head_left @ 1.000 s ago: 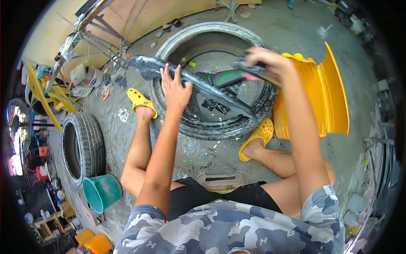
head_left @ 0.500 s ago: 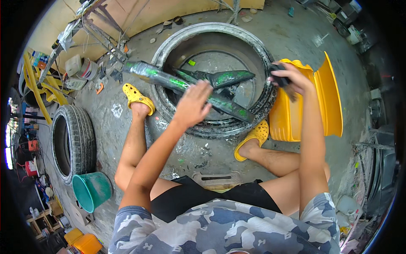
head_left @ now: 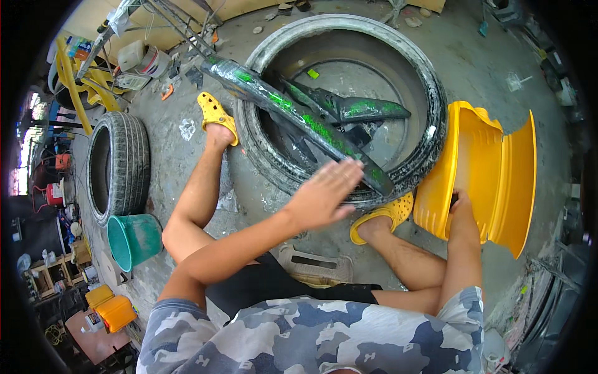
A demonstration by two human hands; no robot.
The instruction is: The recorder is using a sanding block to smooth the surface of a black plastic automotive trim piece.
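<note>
A long dark plastic piece (head_left: 311, 128) with green patches lies slanted across an upright-facing open tire (head_left: 342, 28) on the floor. My left hand (head_left: 327, 190) is spread flat at the lower end of the piece, fingers outstretched. A second dark piece (head_left: 374, 109) with green marks lies inside the tire. My right hand (head_left: 460, 202) is low against a yellow moulded panel (head_left: 479, 168) to the right, fingers curled around something dark, mostly hidden.
A standing tire (head_left: 131, 162) and green bucket (head_left: 140, 240) are at left. A metal frame (head_left: 171, 15), yellow parts (head_left: 71, 75) and containers are at upper left, and yellow jugs (head_left: 118, 311) at lower left. My feet in yellow clogs (head_left: 215, 112) flank the tire.
My left hand has slid down the dark piece toward its lower right end. My right hand, earlier raised holding a dark brush-like tool, has dropped down beside the yellow panel.
</note>
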